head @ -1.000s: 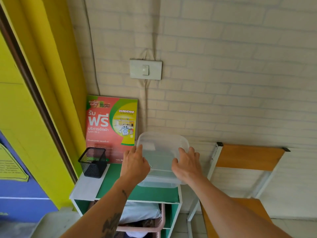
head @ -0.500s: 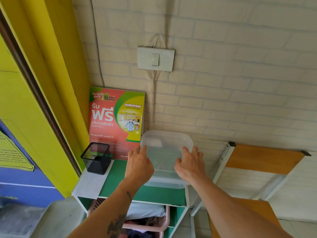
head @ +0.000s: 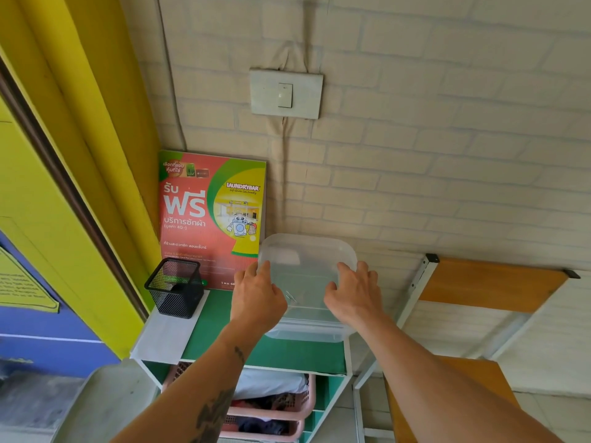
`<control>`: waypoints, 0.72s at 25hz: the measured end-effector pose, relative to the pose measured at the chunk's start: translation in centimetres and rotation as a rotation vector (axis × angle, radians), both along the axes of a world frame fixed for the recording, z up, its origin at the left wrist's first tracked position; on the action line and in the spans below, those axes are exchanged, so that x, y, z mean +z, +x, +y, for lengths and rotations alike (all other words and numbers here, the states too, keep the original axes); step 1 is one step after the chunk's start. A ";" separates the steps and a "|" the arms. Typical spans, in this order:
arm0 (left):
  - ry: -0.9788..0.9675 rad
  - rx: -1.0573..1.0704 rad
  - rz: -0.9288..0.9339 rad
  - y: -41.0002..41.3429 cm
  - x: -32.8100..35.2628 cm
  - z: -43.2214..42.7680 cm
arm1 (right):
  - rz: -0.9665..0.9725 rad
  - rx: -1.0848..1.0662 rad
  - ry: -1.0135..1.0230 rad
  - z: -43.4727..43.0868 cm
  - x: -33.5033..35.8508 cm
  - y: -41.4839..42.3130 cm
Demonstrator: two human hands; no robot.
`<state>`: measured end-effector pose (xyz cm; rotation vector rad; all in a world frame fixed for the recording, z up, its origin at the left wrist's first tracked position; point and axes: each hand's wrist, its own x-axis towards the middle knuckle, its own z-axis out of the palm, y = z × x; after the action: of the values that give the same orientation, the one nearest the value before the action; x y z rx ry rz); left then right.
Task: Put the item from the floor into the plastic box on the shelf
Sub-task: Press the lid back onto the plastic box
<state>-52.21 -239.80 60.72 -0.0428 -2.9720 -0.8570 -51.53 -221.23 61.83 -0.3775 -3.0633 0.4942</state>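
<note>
Just right of centre in the frame, the plastic box (head: pixel 307 284) sits on the green top of the shelf (head: pixel 224 330), and both hands are already on it: the left hand (head: pixel 256 300) lies against its left side with fingers spread over the rim, the right hand (head: pixel 353 297) against its right side in the same way. Each hand is open and pressed flat rather than curled shut, so the box is bracketed between the palms; whether they are squeezing it or only resting on it cannot be told. The box is roughly square with rounded corners, so no long axis stands out, and both hands are equally near. A small thin item (head: pixel 291 297), possibly a clip, shows through the clear plastic near the box's middle; it is too small to name surely. The near edge of the box hangs close to the shelf's front lip, and its right side runs near the shelf's right edge. Open room lies to the left, on the green surface between the box and the black mesh pen holder (head: pixel 176 287); the red poster (head: pixel 211 219) stands just behind.
</note>
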 end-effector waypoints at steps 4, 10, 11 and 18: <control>-0.092 -0.056 -0.073 -0.3 0.0 -0.6 | -0.012 0.016 0.022 0.1 -0.4 -0.1; -0.281 -0.094 -0.043 -0.7 1.2 -0.1 | -0.055 0.043 0.070 0.4 0.2 -0.7; -0.307 -0.101 0.021 -0.9 1.3 0.1 | -0.036 0.044 0.080 0.4 0.3 -0.9; -0.322 -0.329 0.204 -3.5 0.6 1.0 | -0.005 0.203 0.074 0.7 -0.5 -2.3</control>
<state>-55.70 -238.84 61.36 -0.6056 -2.9125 -0.3537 -53.80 -220.51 61.34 -0.0662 -3.1294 0.3835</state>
